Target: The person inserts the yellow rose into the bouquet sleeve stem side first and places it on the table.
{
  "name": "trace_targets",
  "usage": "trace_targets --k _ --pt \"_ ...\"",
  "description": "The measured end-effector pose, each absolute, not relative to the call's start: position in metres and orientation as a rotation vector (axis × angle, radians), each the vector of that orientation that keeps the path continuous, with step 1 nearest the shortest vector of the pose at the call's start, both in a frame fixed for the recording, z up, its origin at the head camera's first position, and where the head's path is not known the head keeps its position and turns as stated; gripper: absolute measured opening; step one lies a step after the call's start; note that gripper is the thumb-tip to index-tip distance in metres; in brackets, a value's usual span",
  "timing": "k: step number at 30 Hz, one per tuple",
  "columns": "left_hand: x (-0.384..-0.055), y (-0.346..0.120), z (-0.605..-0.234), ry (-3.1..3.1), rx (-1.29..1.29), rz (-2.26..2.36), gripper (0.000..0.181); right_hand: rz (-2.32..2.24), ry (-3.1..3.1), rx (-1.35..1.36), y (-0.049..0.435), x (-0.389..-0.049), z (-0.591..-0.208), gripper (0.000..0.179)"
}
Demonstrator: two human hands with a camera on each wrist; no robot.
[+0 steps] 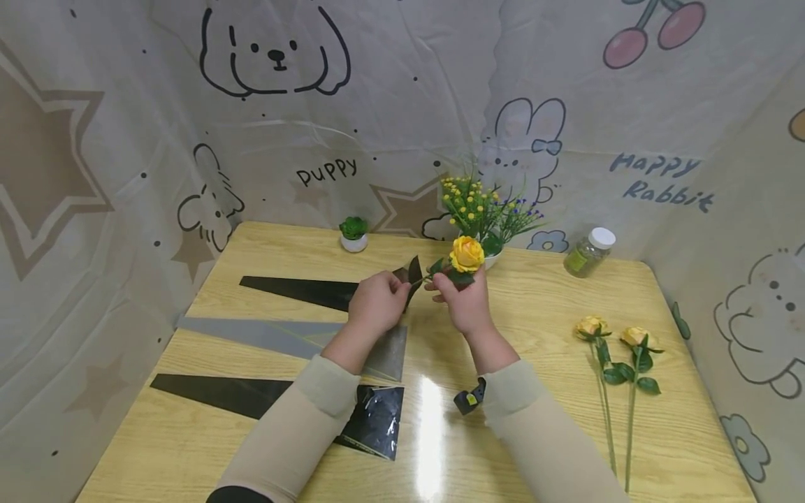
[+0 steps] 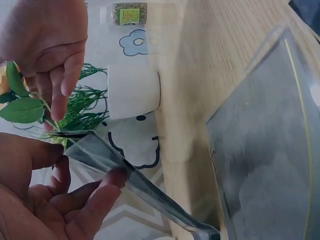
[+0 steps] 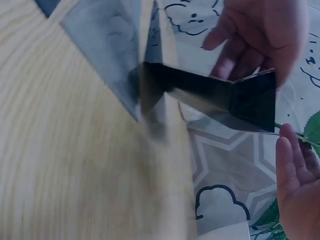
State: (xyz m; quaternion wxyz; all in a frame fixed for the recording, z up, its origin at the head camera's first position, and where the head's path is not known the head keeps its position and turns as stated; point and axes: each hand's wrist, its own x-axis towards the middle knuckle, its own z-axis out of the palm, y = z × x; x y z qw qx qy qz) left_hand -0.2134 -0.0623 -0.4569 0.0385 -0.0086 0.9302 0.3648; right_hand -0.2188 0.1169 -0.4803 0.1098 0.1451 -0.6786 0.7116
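My left hand pinches the wide end of a black flower sleeve, whose narrow end trails left above the table. That sleeve stands spread at its mouth in the right wrist view. My right hand holds a yellow artificial rose just below its bloom. Green leaves and part of the stem show between the hands in the left wrist view. The stem meets the sleeve's mouth; how far it reaches inside is hidden. Closer to me lie a grey sleeve and another black sleeve.
Two yellow roses lie on the right of the wooden table. Along the back stand a small potted succulent, a pot of yellow and purple flowers, and a white-lidded jar. A printed curtain surrounds the table.
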Motion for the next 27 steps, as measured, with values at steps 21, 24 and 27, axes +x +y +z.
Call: trace_targets --k 21,24,27 --pt "-0.211 -0.061 -0.456 2.865 0.035 1.090 0.027 1.851 -2.027 0.265 0.133 -0.214 -0.461 0.033" --pt "-0.210 -0.059 -0.456 2.876 0.042 1.085 0.027 1.844 -2.014 0.325 0.129 -0.213 -0.460 0.030" --pt "-0.207 -0.058 -0.454 2.891 0.046 1.116 0.028 1.845 -2.025 0.287 0.127 -0.211 -0.459 0.028"
